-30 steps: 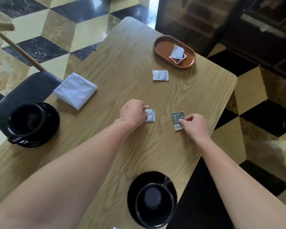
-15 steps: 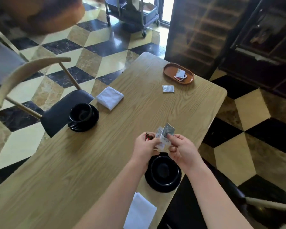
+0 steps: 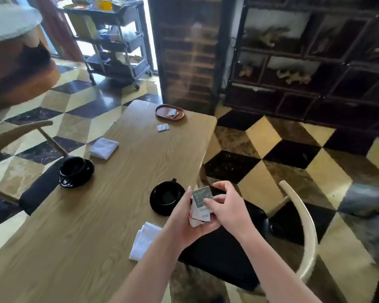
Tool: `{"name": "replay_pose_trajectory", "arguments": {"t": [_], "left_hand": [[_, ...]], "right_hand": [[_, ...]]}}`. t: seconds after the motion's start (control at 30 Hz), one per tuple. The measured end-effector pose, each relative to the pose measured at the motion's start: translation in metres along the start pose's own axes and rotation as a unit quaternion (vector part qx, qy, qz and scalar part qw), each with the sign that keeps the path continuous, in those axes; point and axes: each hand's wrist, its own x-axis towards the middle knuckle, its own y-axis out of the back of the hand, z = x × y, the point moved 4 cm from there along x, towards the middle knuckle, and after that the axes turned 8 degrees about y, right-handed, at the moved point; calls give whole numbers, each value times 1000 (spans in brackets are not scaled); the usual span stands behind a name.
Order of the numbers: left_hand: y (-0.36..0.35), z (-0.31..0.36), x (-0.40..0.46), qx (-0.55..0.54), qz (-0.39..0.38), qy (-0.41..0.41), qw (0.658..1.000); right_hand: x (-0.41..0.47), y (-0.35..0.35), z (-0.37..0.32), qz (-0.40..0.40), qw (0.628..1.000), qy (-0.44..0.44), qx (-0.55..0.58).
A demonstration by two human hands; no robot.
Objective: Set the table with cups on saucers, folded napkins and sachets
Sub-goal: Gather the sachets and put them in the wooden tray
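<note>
My left hand (image 3: 187,224) cups a small stack of sachets (image 3: 200,205) just off the table's right edge, and my right hand (image 3: 228,209) pinches the grey top sachet of that stack. A black cup on a black saucer (image 3: 165,197) stands beside my hands near the right edge, with a folded white napkin (image 3: 143,240) in front of it. Another black cup on a saucer (image 3: 76,171) sits at the left edge with a folded napkin (image 3: 104,148) behind it. One loose sachet (image 3: 163,127) lies near the far end, close to a brown oval tray (image 3: 170,112) holding more sachets.
The wooden table (image 3: 96,215) runs away from me. A chair with a black seat (image 3: 223,254) and pale curved back stands at the right, another chair (image 3: 37,189) at the left. A wheeled cart (image 3: 114,40) and dark shelving (image 3: 304,51) stand beyond the table.
Both hands lifted sachets off the table, brought them together into one stack and drew back toward me past the right edge. The view has risen and pulled back.
</note>
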Motion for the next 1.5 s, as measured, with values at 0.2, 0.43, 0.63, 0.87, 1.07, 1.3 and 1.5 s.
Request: {"name": "replay_pose_trajectory", "arguments": {"t": [0.2, 0.43, 0.63, 0.87, 1.07, 1.3, 1.5], "left_hand": [[-87, -83, 56, 135, -90, 85, 983], [-238, -209, 152, 166, -161, 91, 969], [-339, -285, 220, 185, -207, 95, 956], [-374, -277, 304, 189, -152, 96, 965], [-392, -244, 352, 169, -103, 76, 977], [-426, -208, 418, 145, -138, 50, 979], [-468, -156, 482, 201, 7, -31, 979]], "right_hand": [[-49, 126, 42, 63, 965, 65, -247], [-76, 317, 111, -5, 963, 92, -252], [-87, 442, 147, -69, 958, 94, -260], [-20, 495, 187, -68, 936, 68, -338], [49, 504, 212, -123, 926, 57, -352], [144, 553, 223, -140, 921, 93, -351], [253, 604, 231, -195, 894, 164, -368]]}}
